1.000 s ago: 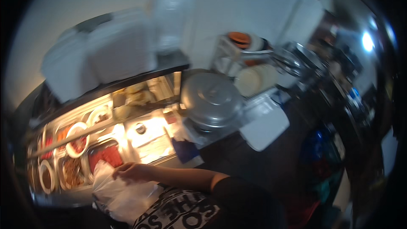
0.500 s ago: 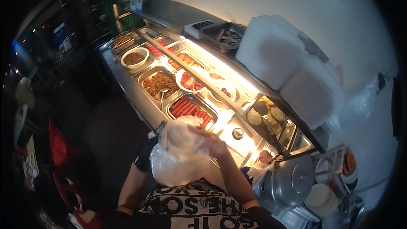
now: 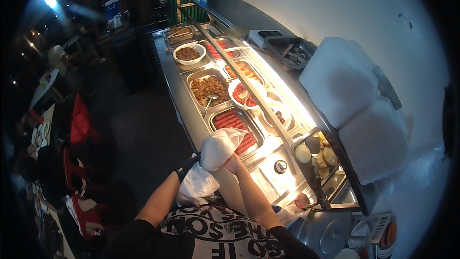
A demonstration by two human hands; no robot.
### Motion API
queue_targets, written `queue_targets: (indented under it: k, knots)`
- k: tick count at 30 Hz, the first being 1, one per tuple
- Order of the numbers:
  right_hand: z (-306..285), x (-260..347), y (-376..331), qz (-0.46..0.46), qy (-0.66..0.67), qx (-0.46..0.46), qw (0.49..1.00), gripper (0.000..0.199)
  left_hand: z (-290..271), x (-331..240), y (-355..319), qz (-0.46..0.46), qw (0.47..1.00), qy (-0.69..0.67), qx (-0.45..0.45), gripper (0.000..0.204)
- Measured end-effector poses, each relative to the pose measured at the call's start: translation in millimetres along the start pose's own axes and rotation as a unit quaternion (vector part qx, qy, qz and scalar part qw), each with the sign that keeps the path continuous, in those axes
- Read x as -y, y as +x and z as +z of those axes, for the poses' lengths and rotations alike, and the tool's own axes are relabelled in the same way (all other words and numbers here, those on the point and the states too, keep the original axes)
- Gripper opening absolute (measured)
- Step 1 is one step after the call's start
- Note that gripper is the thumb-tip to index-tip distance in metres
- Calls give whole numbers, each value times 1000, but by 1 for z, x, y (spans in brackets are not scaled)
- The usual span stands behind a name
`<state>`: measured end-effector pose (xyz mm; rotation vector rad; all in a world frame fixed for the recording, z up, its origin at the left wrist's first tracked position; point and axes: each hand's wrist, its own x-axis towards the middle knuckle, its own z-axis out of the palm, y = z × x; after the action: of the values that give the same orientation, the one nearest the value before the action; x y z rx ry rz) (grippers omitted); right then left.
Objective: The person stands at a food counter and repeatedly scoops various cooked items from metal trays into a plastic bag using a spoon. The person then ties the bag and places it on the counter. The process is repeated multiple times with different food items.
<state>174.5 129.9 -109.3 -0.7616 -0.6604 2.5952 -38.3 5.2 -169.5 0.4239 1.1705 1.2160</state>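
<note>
A whitish translucent plastic bag (image 3: 222, 149) is up in front of my chest, above the near edge of the food counter. Its upper part bulges round, and a looser part droops below toward my shirt. My left hand (image 3: 186, 165), in what looks like a black glove, grips the bag from the left at its narrowed middle; its fingers are mostly hidden. My bare right hand (image 3: 233, 163) closes on the bag's right side. What is in the bag cannot be made out. Just beyond it lies a metal tray of red sausages (image 3: 232, 120), partly covered by the bag.
Further along stand a tray of chopped browned food (image 3: 208, 88) with a spoon, and white bowls (image 3: 189, 54). A metal rail (image 3: 254, 93) crosses above the trays. Stacked white foam boxes (image 3: 338, 81) sit on the right shelf. Red chairs (image 3: 81, 120) are at the left.
The bag has gone from spread wide to gathered at its middle, with a rounded top. My hands have drawn in around it. The view has shifted, so the counter sits further right.
</note>
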Motion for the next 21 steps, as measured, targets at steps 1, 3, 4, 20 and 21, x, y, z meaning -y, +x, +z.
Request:
queue_targets:
  k: [1,3,4,20,21]
  knots:
    - [8,-5,0,-18,27,-21,999,43,-7,5,2,20,998,36,-46,32]
    - [9,-14,7,-82,58,-7,995,42,-23,3,4,94,983,81,-137,24]
    - [-2,-19,9,-118,72,-6,990,42,-22,-9,1,133,974,87,-162,20]
    - [220,38,-151,-389,-435,-70,809,42,133,-230,-187,286,944,100,128,37]
    - [225,39,-155,-390,-367,-57,843,37,142,-235,-196,277,945,112,133,46]
